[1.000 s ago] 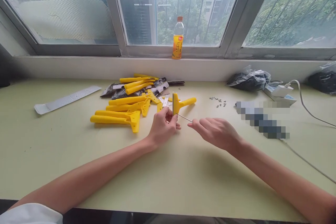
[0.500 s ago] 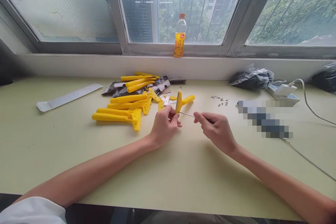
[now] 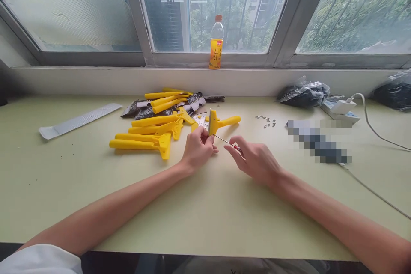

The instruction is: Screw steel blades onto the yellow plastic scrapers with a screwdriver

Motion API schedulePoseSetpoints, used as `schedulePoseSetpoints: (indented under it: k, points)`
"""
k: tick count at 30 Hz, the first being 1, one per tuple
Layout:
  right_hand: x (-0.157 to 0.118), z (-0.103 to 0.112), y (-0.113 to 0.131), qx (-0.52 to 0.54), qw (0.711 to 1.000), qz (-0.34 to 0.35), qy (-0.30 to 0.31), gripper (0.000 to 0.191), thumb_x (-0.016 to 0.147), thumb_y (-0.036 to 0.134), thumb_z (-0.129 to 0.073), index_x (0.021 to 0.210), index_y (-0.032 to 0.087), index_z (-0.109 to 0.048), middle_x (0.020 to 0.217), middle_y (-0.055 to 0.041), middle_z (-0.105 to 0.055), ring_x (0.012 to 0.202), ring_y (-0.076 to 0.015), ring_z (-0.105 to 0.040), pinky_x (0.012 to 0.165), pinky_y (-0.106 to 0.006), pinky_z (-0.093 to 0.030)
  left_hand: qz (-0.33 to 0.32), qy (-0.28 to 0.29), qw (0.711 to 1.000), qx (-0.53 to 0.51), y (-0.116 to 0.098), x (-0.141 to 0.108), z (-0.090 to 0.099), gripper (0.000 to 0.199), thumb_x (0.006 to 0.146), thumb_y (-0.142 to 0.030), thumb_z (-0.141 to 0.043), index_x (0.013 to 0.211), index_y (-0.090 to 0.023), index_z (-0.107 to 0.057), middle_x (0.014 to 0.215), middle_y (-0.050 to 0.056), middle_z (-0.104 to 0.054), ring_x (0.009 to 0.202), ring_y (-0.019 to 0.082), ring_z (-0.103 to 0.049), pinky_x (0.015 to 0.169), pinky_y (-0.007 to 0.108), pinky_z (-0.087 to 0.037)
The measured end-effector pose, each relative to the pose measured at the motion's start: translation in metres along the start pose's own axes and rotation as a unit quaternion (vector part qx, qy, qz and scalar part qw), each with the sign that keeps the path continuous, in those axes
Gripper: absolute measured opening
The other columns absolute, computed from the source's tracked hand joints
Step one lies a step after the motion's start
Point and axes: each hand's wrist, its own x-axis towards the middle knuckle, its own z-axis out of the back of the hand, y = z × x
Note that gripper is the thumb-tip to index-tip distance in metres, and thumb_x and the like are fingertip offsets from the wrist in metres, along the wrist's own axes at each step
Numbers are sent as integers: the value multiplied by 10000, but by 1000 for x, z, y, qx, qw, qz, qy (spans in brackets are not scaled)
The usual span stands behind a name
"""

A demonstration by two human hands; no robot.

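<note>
In my left hand (image 3: pixel 196 150) is a yellow scraper (image 3: pixel 228 121), pinched at the lower end of its upright head, its handle pointing right. My right hand (image 3: pixel 258 160) has its thumb and fingers around the handle of a screwdriver (image 3: pixel 236 147). The thin metal shaft runs left and its end meets the lower end of the scraper's head; the exact contact is hidden by my left fingertips. Left of my left hand lie several more yellow scrapers (image 3: pixel 138 142). Some small screws (image 3: pixel 265 120) are scattered to the right, beyond my right hand.
Black plastic packets (image 3: pixel 149 112) lie among the scrapers. A long pale strip (image 3: pixel 80 120) is on the left. To the right are a bag of black items (image 3: pixel 303 93), a power strip (image 3: pixel 342 111) and a blurred-out object (image 3: pixel 317 143) with a cable. A drink bottle (image 3: pixel 216 51) stands on the windowsill.
The fingers of my right hand have loosened and shifted on the screwdriver, whose handle now sits lower. The scraper has turned slightly, its handle reaching farther right of the head. The view has shifted slightly.
</note>
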Motion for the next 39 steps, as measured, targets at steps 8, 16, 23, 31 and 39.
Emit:
schedulePoseSetpoints:
  k: [8,16,23,31,39]
  points:
    - [5,1,-18,-170,972,161,19,373,1053,321,-370,707,213,-458,552,44,-354,505,-121,-209,506,-291,-150,-33,3,997,71,-2,-2,-2,206,889,-272,-600,785,-222,-430,638,-21,-590,508,177,-672,413,255,-477]
    - [7,2,9,238,958,-158,7,402,944,556,-557,731,219,-507,539,83,-254,483,-96,-199,458,-256,-177,-80,-22,985,149,-1,-1,0,208,874,-237,-592,753,-223,-423,612,-34,-542,521,144,-595,494,253,-406]
    - [16,6,5,442,820,-347,105,370,875,540,-659,785,209,-522,569,114,-156,490,-84,-114,415,-238,-134,-85,-27,982,167,-2,-2,0,217,868,-220,-580,741,-222,-404,584,-44,-523,502,131,-573,484,244,-396]
    - [11,-8,-10,-42,994,104,15,287,976,402,-517,767,205,-527,578,42,-355,532,-113,-194,530,-295,-131,2,-20,998,64,-1,0,-1,196,869,-270,-586,782,-230,-416,629,-27,-573,495,165,-643,396,242,-446]
    - [10,-12,8,188,977,-99,-29,351,965,469,-580,763,228,-425,505,94,-324,467,-78,-202,444,-234,-168,-69,-23,991,111,0,0,1,191,871,-237,-587,784,-227,-417,618,-43,-555,497,141,-620,475,245,-431]
